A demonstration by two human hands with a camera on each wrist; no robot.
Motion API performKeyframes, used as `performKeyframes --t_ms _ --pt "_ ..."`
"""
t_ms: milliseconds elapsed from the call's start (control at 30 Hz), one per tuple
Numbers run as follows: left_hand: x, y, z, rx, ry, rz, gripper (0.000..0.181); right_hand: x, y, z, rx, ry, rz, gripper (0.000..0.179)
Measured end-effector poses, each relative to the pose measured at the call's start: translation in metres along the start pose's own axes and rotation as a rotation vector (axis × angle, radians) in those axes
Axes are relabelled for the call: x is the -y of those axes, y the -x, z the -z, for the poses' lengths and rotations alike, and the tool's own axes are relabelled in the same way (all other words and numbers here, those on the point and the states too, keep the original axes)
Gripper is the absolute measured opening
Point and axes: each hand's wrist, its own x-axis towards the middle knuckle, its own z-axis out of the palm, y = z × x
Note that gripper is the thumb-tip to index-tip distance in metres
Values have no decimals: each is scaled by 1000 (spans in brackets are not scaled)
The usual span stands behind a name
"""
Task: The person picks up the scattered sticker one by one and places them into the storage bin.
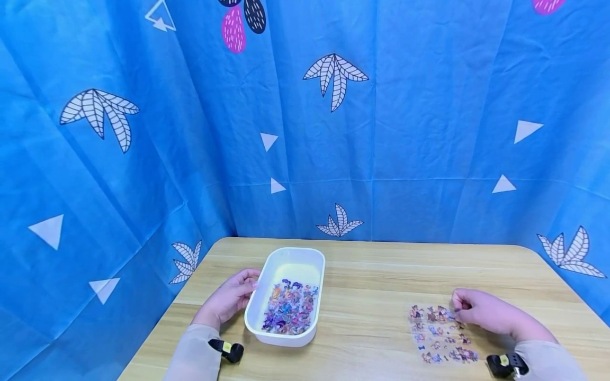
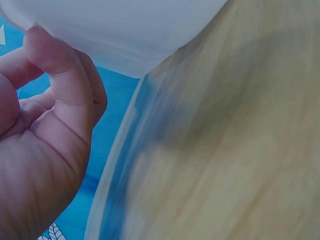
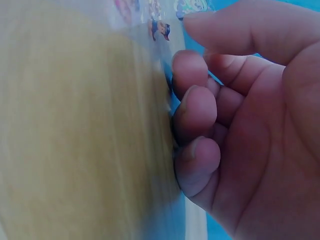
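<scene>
A white plastic tub (image 1: 285,341) stands left of centre in the head view, with a heap of colourful stickers (image 1: 289,309) in its near part. My left hand (image 1: 230,297) holds the tub by its left side; in the left wrist view, fingers touch the white wall (image 2: 135,35) and a gap shows between tub and tabletop. On the right, a transparent sheet of small cartoon stickers (image 1: 436,338) is pinched at its upper right edge by my right hand (image 1: 488,313). The right wrist view shows a corner of that sheet (image 3: 160,30) at the thumb, other fingers curled.
Both hands are over a light wooden table (image 1: 367,296) with rounded far corners. Behind and to the left hangs a blue patterned curtain (image 1: 419,137). A small black wrist camera (image 1: 231,351) is worn on the left wrist, another camera (image 1: 506,365) on the right.
</scene>
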Motion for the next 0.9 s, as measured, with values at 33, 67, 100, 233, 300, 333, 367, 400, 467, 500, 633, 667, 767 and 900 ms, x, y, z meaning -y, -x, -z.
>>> performKeyframes --t_ms 33,67,100,233,300,333,367,400,467,500,633,667,767,900 --pt "0 0 0 0 1 1 48 0 0 0 -3 5 2 20" --pt "0 0 0 -1 1 1 48 0 1 0 -6 11 3 20" --pt "1 0 0 -2 0 1 48 0 1 0 -8 13 3 20" --pt "1 -1 1 -3 -3 -2 48 1 2 2 -7 15 2 18" --pt "2 -2 1 -3 -7 -4 48 2 2 3 0 -4 -6 15" --pt "2 -2 1 -2 -7 -4 48 3 3 3 4 -12 -7 13" --pt "2 -2 1 -2 -7 -4 48 4 3 3 7 -21 -9 12" --pt "2 -2 1 -1 -7 -5 48 4 3 4 9 -32 -11 10" --pt "2 -2 1 1 -5 -5 48 5 4 4 13 -56 -16 7" --pt "2 -2 1 2 -4 -5 48 6 4 5 16 -67 -17 7" --pt "1 -1 1 4 2 -4 47 6 4 6 20 -84 -30 6" --pt "1 -1 1 4 2 -4 47 5 4 6 21 -86 -31 6" --pt "2 -1 1 4 2 -4 48 5 4 7 26 -110 -28 5" --pt "2 -1 2 -2 -1 -2 48 6 2 7 32 -137 -27 5"
